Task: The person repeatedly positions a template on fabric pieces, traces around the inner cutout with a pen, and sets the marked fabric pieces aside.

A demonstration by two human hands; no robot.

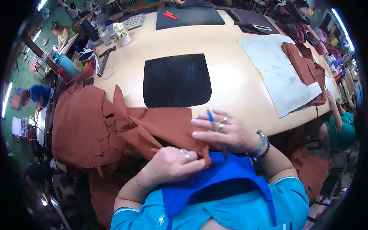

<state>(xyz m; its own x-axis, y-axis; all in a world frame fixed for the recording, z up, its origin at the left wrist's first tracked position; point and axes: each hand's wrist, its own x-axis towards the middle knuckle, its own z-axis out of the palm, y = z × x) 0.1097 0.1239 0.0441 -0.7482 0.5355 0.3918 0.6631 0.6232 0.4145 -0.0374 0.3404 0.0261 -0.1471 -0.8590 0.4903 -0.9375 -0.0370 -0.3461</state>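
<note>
My left hand [178, 162] pinches the folded edge of a rust-brown fabric piece [172, 123] at the front of the table, close to my blue apron [230, 172]. Between the fingers of my right hand [230, 130] sits a slim pen-like tool [211, 116] with a blue end; its lower part is blurred. The right fingertips rest over the right side of the same fabric. Left of my hands lies a layered pile of cut rust-brown fabric [80, 126], partly hanging over the edge. A black panel with rounded lower corners [176, 80] lies flat just beyond the fabric.
White pattern sheets [276, 77] and more brown fabric [304, 63] lie at right. A red-handled cutter [171, 15] rests on a dark board [195, 20]. At left are a hammer [107, 54], a flower pot [123, 40] and a teal tumbler [67, 64]. Co-workers sit around.
</note>
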